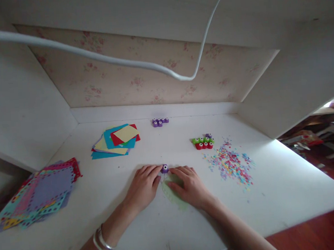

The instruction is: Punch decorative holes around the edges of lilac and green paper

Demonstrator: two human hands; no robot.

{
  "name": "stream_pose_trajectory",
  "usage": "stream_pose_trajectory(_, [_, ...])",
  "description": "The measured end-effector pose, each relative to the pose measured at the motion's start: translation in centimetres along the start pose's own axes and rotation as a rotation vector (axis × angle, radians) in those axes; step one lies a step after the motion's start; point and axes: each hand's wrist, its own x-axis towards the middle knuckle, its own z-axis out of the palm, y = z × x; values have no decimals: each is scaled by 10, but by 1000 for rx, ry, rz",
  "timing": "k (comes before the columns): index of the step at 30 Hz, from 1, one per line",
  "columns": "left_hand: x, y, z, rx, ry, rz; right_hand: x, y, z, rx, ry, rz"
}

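A small purple craft punch [164, 169] with a white top stands on the white table between my hands. My left hand [144, 183] has its fingertips against the punch's left side, the thumb bent in below. On the other side, my right hand [191, 186] holds a light green sheet of paper [172, 197], thumb on top, with its fingertips close to the punch. Small notches run along the paper's left edge. The upper right of the sheet is hidden under my right hand.
Punched, colourful sheets [49, 188] are piled at left, and plain coloured paper [111, 142] lies behind them. Purple punches [159, 122] stand at the back. Green and red punches [204, 142] sit right of centre, near scattered confetti [234, 162]. A white cable [140, 64] hangs across the top.
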Motion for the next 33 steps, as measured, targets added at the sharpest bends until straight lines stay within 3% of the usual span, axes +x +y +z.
stream_pose_trajectory(8, [-2, -1, 2, -2, 23, 9, 8, 4, 4, 36, 82, 45])
stream_pose_trajectory(14, [-2, 1, 2, -6, 66, 13, 16, 8, 5, 59, 47, -1])
stream_pose_trajectory(20, [-1, 1, 1, -13, -4, 57, 4, -2, -8, 26, -4, -152])
stream_pose_trajectory(25, [0, 3, -4, -29, -5, 26, -8, -6, -10, -63, -36, -53])
stream_pose_trajectory(33, [-1, 3, -4, -80, 19, 33, -15, 24, -10, -143, 37, 121])
